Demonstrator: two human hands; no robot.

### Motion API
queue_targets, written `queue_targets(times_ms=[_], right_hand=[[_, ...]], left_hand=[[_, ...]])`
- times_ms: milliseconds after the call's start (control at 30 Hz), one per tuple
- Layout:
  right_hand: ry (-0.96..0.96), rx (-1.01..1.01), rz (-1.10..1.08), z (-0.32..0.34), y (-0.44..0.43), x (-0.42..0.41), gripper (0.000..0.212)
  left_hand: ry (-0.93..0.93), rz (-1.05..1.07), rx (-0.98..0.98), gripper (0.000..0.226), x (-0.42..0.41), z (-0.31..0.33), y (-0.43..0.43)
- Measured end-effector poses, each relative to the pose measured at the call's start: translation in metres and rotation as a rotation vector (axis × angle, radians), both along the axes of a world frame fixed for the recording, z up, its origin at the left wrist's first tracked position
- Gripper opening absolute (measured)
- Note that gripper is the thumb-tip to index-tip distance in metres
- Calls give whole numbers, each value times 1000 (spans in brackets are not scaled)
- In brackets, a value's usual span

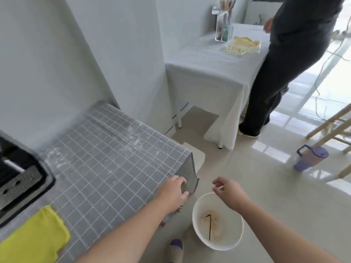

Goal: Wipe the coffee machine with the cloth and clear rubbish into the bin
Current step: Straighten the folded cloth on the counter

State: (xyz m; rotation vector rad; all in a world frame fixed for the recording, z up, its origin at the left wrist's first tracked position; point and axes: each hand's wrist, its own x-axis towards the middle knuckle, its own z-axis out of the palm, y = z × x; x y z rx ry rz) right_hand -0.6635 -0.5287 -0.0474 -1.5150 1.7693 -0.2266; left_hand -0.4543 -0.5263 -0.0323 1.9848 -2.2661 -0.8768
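**Both grips busy at the bench corner, bin just below**

The right grip (226, 190) is pinched on a thin pale stick (220, 186), too small to name further, and hangs just above the rim of the white bin (193, 217). The left grip (173, 192) is clenched on the hanging corner of the grey checked bench cover (114, 158), fingers on top and thumb underneath. Some brownish bits (178, 208) show below that wrist at the cover's edge; I cannot tell what they are.

The bin stands on the tiled floor (247, 168) just beside the bench corner, with a bent black straw (209, 228) and brownish rubbish inside. The yellow cloth (32, 236) lies on the cover, well apart from both grips and just beside the coffee machine (17, 179), whose black body and metal grille show at the left edge.

Further off, a purple lidded tumbler (311, 157) sits on the floor. Another person (284, 63) in dark clothes stands at a white-draped bench (209, 59) that carries a clear holder (224, 25) of utensils
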Motion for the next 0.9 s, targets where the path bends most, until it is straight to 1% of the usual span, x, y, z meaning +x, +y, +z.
queue_targets(times_ms=[133, 267, 367, 567, 700, 900], right_hand=[[-23, -99, 216, 32, -19, 71, 24], [-40, -140, 479, 53, -13, 150, 26], [-63, -167, 655, 67, -2, 206, 25], [-68, -182, 905, 71, 32, 311, 22], [-18, -214, 1006, 65, 51, 372, 22], [143, -270, 1108, 57, 59, 442, 33]], left_hand=[[-33, 216, -92, 38, 68, 34, 32], [-71, 460, -150, 38, 143, 53, 76], [-95, 627, -167, 39, 194, 58, 115], [-101, 890, -157, 41, 280, 56, 186], [-91, 964, -129, 44, 332, 50, 217], [-84, 919, -85, 47, 399, 41, 230]])
